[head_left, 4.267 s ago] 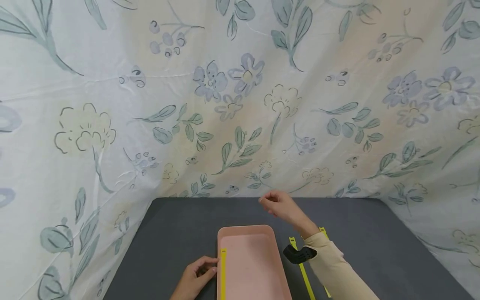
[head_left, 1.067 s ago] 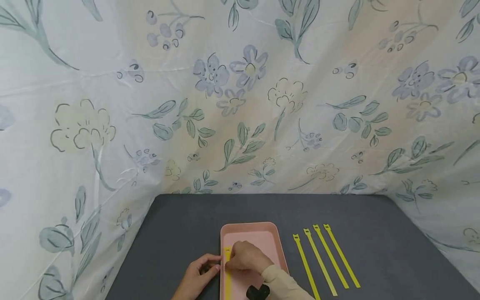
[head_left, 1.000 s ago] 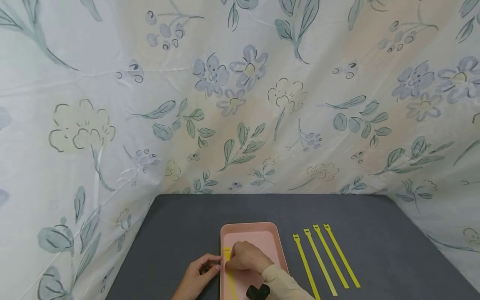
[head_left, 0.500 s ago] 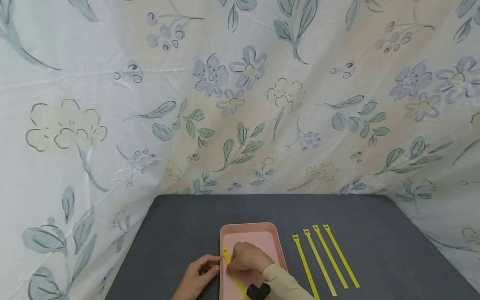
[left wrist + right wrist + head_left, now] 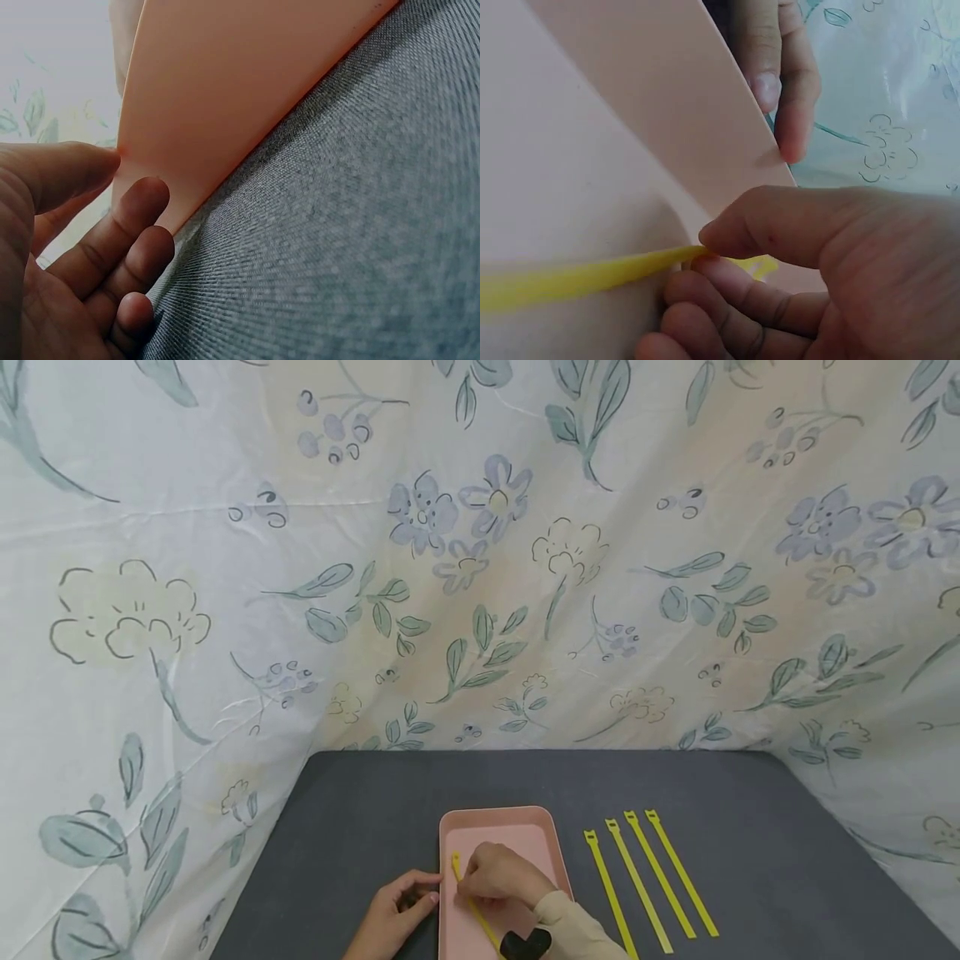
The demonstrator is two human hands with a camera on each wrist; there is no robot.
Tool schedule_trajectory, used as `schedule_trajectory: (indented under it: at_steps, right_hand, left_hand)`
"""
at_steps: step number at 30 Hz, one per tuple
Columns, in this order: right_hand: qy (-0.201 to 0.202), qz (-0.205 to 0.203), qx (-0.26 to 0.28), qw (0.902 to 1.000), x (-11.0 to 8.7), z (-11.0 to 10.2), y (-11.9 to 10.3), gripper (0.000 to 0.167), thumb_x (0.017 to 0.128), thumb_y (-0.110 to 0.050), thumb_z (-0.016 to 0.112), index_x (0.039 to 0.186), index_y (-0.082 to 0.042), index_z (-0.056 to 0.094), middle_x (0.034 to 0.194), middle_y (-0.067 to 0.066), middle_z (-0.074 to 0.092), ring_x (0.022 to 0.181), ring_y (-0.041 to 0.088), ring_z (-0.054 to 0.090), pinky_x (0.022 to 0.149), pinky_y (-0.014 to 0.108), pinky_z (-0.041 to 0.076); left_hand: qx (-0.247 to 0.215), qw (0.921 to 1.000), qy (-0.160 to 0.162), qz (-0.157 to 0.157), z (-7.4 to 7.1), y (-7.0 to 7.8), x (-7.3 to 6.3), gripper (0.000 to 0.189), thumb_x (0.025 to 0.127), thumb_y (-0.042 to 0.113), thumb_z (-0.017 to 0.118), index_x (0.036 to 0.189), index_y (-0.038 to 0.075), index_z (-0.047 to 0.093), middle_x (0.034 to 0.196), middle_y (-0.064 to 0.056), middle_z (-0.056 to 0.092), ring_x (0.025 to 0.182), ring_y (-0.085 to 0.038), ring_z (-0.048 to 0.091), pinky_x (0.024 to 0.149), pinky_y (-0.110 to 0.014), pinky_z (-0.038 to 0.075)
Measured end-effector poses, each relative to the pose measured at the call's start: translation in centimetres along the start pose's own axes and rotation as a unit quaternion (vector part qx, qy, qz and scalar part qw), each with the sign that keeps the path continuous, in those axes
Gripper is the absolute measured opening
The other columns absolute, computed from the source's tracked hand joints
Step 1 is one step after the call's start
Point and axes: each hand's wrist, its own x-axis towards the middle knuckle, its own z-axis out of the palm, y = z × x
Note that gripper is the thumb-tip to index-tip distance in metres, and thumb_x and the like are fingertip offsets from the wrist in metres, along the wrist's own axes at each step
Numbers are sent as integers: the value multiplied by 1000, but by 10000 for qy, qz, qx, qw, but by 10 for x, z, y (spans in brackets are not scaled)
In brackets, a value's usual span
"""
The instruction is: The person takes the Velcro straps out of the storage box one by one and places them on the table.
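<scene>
A yellow strap-style cable tie (image 5: pixel 481 921) with a slotted head slants over the floor of a pink tray (image 5: pixel 517 829). My right hand (image 5: pixel 504 875) pinches this tie between thumb and forefinger, a little below its head. In the right wrist view the tie's long tail (image 5: pixel 577 282) runs off to the left, and part of the head shows behind the fingers. At the tray's left side, my left hand (image 5: pixel 397 910) touches the outer wall with its fingertips. The left wrist view shows those fingers (image 5: pixel 145 201) loosely bent against the pink wall (image 5: pixel 195 82).
Several more yellow cable ties (image 5: pixel 648 885) lie side by side on the dark grey table (image 5: pixel 360 810), right of the tray. A floral curtain (image 5: pixel 465 635) hangs behind the table and along its sides. The right wrist wears a black device (image 5: pixel 525 943).
My right hand has come from above the table's back into the tray and taken hold of the tie. The tie's lower end has swung right, away from the left wall. My left hand stays put.
</scene>
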Motion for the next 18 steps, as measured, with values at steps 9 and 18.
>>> schedule_trajectory:
  at_steps: [9, 18]
  right_hand:
    - [80, -149, 648, 9978, -2, -3, 7, 21, 82, -13, 68, 62, -8, 68, 52, -3, 55, 46, 9, 49, 46, 24, 40]
    - [354, -100, 1288, 9910, -4, -7, 14, 12, 86, -12, 69, 77, -9, 75, 59, -1, 60, 49, 9, 53, 48, 23, 45]
  left_hand:
    - [11, 9999, 64, 135, 1, -1, 0, 32, 97, 18, 69, 122, -1, 68, 103, -16, 73, 82, 0, 64, 70, -20, 48]
    - [-119, 9999, -40, -17, 0, -4, 1, 33, 98, 19, 67, 125, 0, 67, 107, -17, 72, 84, 0, 64, 73, -21, 49]
